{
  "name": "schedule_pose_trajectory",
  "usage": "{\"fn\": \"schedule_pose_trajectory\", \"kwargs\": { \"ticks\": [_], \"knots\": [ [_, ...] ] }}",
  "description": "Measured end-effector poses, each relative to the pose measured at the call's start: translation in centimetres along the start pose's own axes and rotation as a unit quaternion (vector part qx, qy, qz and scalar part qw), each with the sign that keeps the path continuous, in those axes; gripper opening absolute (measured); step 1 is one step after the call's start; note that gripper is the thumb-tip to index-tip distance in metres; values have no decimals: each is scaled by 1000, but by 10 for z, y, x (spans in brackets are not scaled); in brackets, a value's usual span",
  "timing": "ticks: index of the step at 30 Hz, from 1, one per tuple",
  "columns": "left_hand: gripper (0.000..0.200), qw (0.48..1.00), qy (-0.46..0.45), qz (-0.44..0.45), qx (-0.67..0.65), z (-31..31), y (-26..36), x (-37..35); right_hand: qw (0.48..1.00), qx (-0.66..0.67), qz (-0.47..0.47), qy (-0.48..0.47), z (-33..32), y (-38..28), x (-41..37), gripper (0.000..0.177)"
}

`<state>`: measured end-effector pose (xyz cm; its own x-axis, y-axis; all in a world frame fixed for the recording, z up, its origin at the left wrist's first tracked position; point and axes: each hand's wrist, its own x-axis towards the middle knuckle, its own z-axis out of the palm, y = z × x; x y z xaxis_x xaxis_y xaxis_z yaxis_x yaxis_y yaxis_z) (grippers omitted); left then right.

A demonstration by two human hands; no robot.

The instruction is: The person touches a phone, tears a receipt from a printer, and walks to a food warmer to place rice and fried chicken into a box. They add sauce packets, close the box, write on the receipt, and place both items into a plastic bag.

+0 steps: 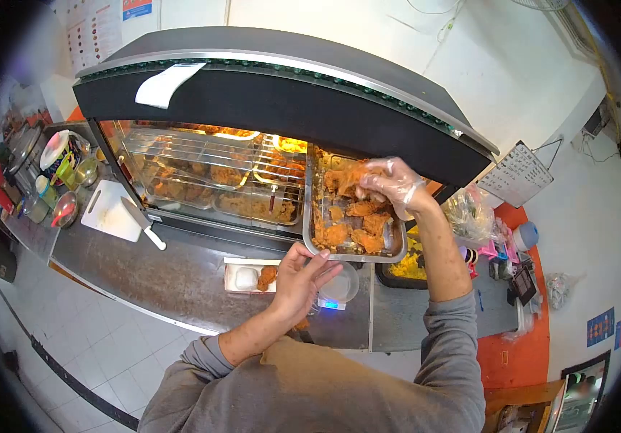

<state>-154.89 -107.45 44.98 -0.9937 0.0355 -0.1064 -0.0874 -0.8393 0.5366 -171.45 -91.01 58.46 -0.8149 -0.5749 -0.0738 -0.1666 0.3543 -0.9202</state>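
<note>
Over the tabletop (151,263), my bare left fingers (316,265) pinch the near rim of the tray (368,257). Left of that wrist sits the box (229,278), with a chicken piece (266,276) and a white ball (246,278) inside. More chicken (332,234) lies in the tray; above it, my gloved right fingers (378,173) are curled closed around a piece (348,180). Behind stands the warmer (267,90).
</note>
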Motion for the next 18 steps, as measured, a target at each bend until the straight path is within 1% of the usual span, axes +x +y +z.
{"fn": "schedule_pose_trajectory", "kwargs": {
  "ticks": [1, 3, 4, 5, 7, 8, 10, 11, 13, 14, 15, 17, 18],
  "knots": [
    [13, 1000, 0, 4, 2, 0, 0, 0, 1000, 0, 0, 0, -2, -1, -2, 19],
    [13, 1000, -2, 3, -1, -3, 1, 1, 988, -79, -110, 71, -9, -2, -6, 22],
    [13, 1000, -5, 0, -4, -3, 1, 0, 992, -88, -77, 53, -11, -11, -11, 20],
    [13, 1000, -5, 0, -3, -3, 1, 0, 992, -87, -77, 53, -14, -13, -14, 20],
    [12, 1000, 1, 1, -2, -3, 1, 0, 989, -136, -28, 41, -20, -14, -18, 21],
    [12, 1000, 0, 1, -2, -3, 0, 0, 989, -136, -29, 42, -18, -11, -17, 21],
    [12, 1000, -1, 3, -4, -3, 0, 1, 988, -39, -65, 133, -11, -2, -15, 26],
    [12, 1000, -2, 3, -4, -2, 0, 1, 988, -39, -65, 133, -10, -2, -16, 26],
    [13, 1000, -5, 4, 5, -1, 1, 3, 997, -45, -21, 67, -9, -2, -18, 21],
    [13, 1000, -6, 5, 6, 1, 1, 2, 997, -55, -11, 58, -2, -6, -18, 23],
    [13, 1000, -1, 7, 2, 3, 2, 1, 974, -186, -107, 68, -2, 4, -12, 30],
    [13, 1000, 4, 9, -2, 5, 2, 1, 948, -281, -109, 102, 8, 4, -14, 37],
    [13, 1000, 5, 6, -3, 5, 1, 1, 948, -281, -110, 102, 12, 3, -12, 37]
  ]
}}
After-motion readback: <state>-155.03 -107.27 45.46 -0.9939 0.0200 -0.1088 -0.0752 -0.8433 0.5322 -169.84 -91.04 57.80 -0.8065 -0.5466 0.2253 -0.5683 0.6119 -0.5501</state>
